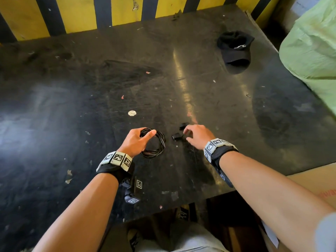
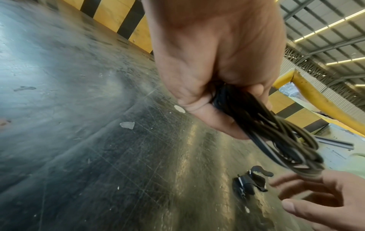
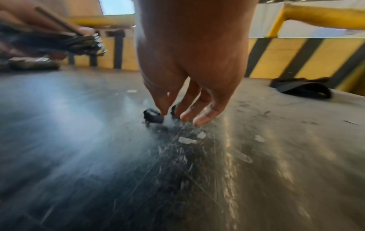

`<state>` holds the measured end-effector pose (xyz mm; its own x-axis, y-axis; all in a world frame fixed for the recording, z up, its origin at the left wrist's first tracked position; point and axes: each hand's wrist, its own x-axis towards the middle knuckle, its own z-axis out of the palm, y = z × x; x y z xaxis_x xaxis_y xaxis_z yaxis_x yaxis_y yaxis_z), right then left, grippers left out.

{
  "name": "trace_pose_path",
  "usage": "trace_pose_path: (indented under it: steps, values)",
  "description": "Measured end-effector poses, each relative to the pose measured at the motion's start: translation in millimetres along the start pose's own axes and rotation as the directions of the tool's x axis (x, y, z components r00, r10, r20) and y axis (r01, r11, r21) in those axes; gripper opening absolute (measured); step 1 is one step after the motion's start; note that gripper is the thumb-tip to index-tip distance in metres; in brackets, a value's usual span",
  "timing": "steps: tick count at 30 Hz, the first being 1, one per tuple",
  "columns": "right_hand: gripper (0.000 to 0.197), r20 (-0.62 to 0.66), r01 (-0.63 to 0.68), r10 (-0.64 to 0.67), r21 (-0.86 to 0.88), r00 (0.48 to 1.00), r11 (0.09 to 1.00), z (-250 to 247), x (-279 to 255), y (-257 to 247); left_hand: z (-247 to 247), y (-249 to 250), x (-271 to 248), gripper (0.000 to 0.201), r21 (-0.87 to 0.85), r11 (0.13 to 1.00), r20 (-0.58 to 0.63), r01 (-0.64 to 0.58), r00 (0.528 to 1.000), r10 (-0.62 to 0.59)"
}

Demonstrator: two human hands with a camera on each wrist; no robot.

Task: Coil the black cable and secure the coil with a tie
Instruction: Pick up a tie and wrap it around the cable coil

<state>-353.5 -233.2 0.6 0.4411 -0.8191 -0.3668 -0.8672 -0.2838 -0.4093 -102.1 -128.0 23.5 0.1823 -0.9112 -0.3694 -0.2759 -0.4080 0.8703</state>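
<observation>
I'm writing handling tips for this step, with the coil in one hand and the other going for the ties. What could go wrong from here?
1. The left hand holds the cable coil at one side only; the free loops could spring apart if that grip loosens.
2. The ties are small and black on the dark table, and the right hand has its fingers spread just over them, so it might fumble them or push them away.
</observation>
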Motion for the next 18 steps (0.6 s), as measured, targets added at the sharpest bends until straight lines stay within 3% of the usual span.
trace_pose_path:
  steps: [4,8,13,18]
  values:
    - [0.041,0.039,0.1,-0.097,-0.075,0.994,0.992,14,13,-11,2,-2,3,0.032,0.034,0.999,-0.003,0.018,1.0,-0.018]
    - [0.025,0.011,0.07,-0.069,-0.082,0.998,0.994,23,20,-13,5,-6,0,0.031,0.031,0.999,-0.005,0.039,0.999,-0.038]
    - [0.008,-0.062,0.021,-0.015,0.087,0.998,0.996,25,12,-8,5,-12,-4,0.033,0.006,0.998,-0.001,0.058,0.998,-0.058]
    - [0.007,0.008,-0.013,0.012,0.247,1.0,0.969,23,5,-3,8,-12,-4,0.034,-0.004,0.998,0.016,0.067,0.998,-0.067]
